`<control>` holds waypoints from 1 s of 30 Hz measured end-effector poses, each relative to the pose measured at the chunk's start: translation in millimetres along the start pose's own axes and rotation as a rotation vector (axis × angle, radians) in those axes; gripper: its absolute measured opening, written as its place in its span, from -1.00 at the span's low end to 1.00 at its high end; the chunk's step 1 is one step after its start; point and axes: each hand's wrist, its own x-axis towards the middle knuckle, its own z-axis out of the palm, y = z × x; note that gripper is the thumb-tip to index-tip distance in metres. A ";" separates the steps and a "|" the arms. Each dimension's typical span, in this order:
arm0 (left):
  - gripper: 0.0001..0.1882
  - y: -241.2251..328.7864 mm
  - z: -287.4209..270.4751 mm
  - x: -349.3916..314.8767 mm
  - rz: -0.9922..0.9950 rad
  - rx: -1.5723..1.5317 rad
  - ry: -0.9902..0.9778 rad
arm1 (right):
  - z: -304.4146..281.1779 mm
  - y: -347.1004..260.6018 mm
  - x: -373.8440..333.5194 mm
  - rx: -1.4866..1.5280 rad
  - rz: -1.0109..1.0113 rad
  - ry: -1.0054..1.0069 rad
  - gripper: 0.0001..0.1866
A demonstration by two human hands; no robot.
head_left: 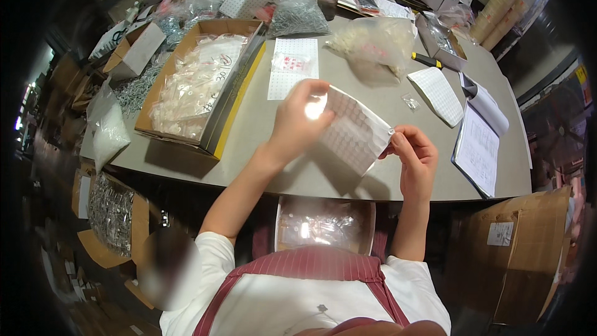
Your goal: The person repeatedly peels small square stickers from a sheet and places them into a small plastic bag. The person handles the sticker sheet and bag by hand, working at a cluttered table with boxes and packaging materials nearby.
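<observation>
Above the near part of the table I hold up a white sheet of small labels (354, 127), tilted and slightly curled. My left hand (300, 118) is closed on its left edge, with a bright glare on the fingers. At the sheet's right corner, the thumb and forefinger of my right hand (413, 152) pinch together; a small round pale spot shows at the fingertips. Just beyond lies another label sheet (291, 90) with a small clear bag with red print (292, 63) on it. A tiny clear bag (410, 102) rests to the right.
A long carton (231, 96) full of small bags stands at left, beside loose screws (140, 90). Bags of screws (298, 15) and pale parts (376, 43) lie farther back. A clipboard (482, 137), a label sheet (437, 95) and a yellow-black handle (426, 60) are right. An open box (281, 227) sits at my lap.
</observation>
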 end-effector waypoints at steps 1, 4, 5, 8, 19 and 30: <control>-0.66 11.6 0.7 -4.0 0.120 0.152 0.096 | 3.5 -3.7 -2.1 -0.003 -0.018 0.018 -0.82; -0.62 48.7 2.9 -22.2 0.408 0.423 0.200 | 11.9 -9.3 -7.3 -0.039 -0.033 0.005 -0.82; -0.60 60.2 5.6 -28.4 0.491 0.480 0.202 | 15.2 -10.1 -9.9 -0.018 -0.033 -0.003 -0.83; -0.69 81.7 22.7 -41.9 0.559 0.443 0.138 | 27.3 -16.8 -18.0 -0.015 -0.055 -0.009 -0.85; -0.79 84.1 36.3 -56.4 0.480 0.476 0.152 | 35.9 -20.9 -30.2 -0.612 -0.529 -0.032 -0.82; -0.78 78.7 19.4 -57.8 0.555 0.482 0.070 | 38.4 -21.1 -28.0 -0.791 -0.772 -0.122 -0.55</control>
